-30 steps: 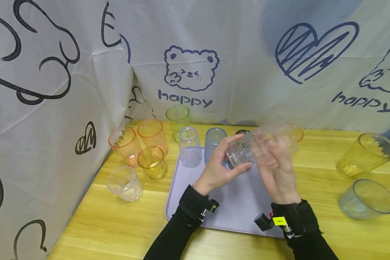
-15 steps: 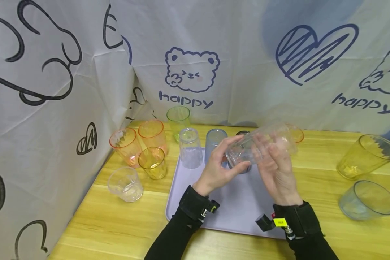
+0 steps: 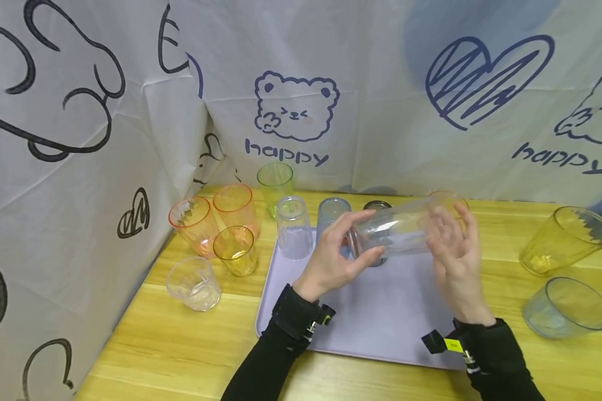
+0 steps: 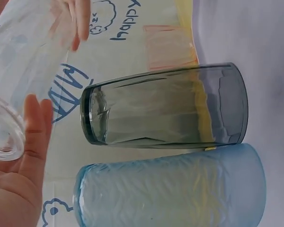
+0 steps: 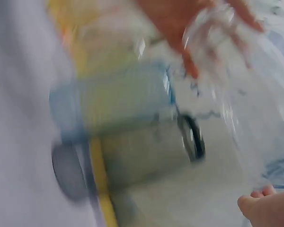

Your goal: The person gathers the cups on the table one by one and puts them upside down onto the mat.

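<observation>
Gripped near its base by the left hand (image 3: 331,257), a clear cup (image 3: 393,231) is held nearly sideways above a lilac tray (image 3: 381,323); the right hand (image 3: 459,264) is at its other end, its hold unclear. Behind, a grey cup (image 4: 165,109), blue cup (image 4: 175,189) and second clear cup (image 3: 295,231) stand upside down.

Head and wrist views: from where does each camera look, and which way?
Head: worn on the head, facing forward and down at the tray; left hand, right hand, sleeves show.
Left wrist: worn there, facing dark glass and blue glass; both hands partly show.
Right wrist: worn there, facing the same glasses, blurred; both hands partly show.
Both wrist views share these glasses, vertical order reversed.
</observation>
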### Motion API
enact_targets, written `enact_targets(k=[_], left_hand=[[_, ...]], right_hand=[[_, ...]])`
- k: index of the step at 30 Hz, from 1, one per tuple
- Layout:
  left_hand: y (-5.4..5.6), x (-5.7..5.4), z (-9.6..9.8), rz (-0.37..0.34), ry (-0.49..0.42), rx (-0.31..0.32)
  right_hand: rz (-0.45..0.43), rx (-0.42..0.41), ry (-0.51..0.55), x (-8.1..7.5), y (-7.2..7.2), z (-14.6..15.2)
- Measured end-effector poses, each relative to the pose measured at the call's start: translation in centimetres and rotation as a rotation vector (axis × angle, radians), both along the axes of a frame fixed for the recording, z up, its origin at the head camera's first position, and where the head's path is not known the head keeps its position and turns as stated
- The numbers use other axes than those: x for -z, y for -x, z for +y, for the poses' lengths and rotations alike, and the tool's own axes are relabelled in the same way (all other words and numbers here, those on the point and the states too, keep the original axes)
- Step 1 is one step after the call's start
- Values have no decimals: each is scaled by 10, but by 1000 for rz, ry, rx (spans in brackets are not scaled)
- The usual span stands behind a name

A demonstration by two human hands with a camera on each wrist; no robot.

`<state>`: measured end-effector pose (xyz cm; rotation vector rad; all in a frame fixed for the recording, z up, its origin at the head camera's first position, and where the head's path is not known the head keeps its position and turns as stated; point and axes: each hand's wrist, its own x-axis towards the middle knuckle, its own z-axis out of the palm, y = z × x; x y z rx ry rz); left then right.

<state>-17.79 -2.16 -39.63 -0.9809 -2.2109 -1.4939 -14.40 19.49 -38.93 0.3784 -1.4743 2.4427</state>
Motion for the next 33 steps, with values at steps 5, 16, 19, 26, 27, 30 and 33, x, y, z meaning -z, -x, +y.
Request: enact_targets(k=[5, 16, 19, 26, 27, 30, 33], left_hand=[[-2, -4, 0, -15, 88, -53], [-8, -9, 2, 26, 215, -145], [-9, -8, 4, 34, 241, -178], [-11, -6, 6, 28, 308, -229], [-11, -6, 7, 31, 313, -233], [-11, -6, 8, 43, 318, -235], [-12, -6, 10, 54, 317, -229]], right_hand=[[225, 124, -296, 1, 3, 18], [467, 279, -1161, -7, -2, 20], [538, 303, -1275, -3, -2, 12], [588, 371, -1443, 6, 0, -2], [585, 374, -1458, 7, 0, -3], [569, 375, -1491, 11, 0, -7], [550, 370, -1502, 14, 1, -9]])
